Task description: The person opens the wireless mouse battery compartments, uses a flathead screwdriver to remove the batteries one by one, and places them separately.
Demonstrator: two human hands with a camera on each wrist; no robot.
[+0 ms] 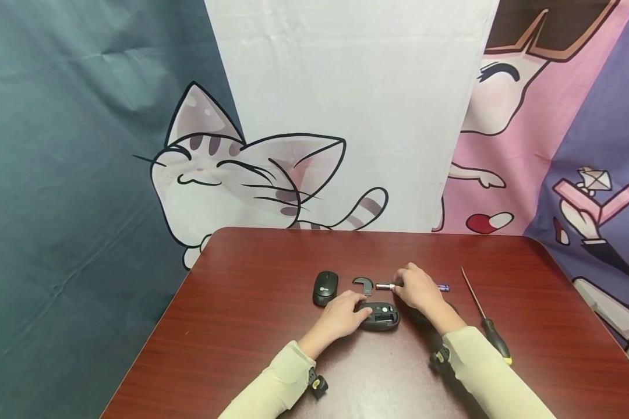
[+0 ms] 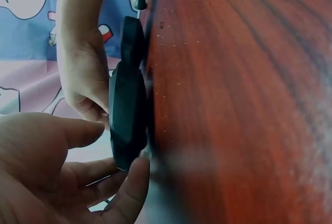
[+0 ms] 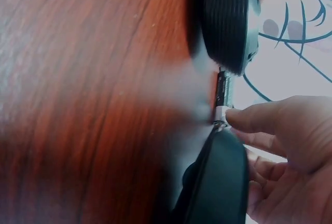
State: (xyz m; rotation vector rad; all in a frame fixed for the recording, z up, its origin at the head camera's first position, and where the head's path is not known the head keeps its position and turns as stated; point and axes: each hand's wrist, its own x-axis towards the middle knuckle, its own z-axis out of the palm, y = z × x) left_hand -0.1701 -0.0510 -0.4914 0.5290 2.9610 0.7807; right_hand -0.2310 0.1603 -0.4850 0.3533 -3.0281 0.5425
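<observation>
An upturned black computer mouse (image 1: pixel 380 316) with its battery compartment exposed lies near the table's middle. My left hand (image 1: pixel 340 316) holds its left end, the thumb on the upper face and the fingers around the end, as the left wrist view (image 2: pixel 129 115) of this mouse shows. My right hand (image 1: pixel 418 289) reaches over a line of batteries to the right of the cover. Its thumb and fingertips pinch a small pale cylinder, a battery (image 3: pixel 221 114). A silver battery end (image 1: pixel 385 286) shows left of this hand, a blue battery end (image 1: pixel 443 287) right of it.
A second black mouse (image 1: pixel 325 288) stands upright at left. A curved black battery cover (image 1: pixel 364 283) lies behind the upturned mouse. A screwdriver (image 1: pixel 494 337) with a black and yellow handle lies at right. A dark rounded object (image 3: pixel 223 177) sits beneath the right forearm, mostly hidden in the head view.
</observation>
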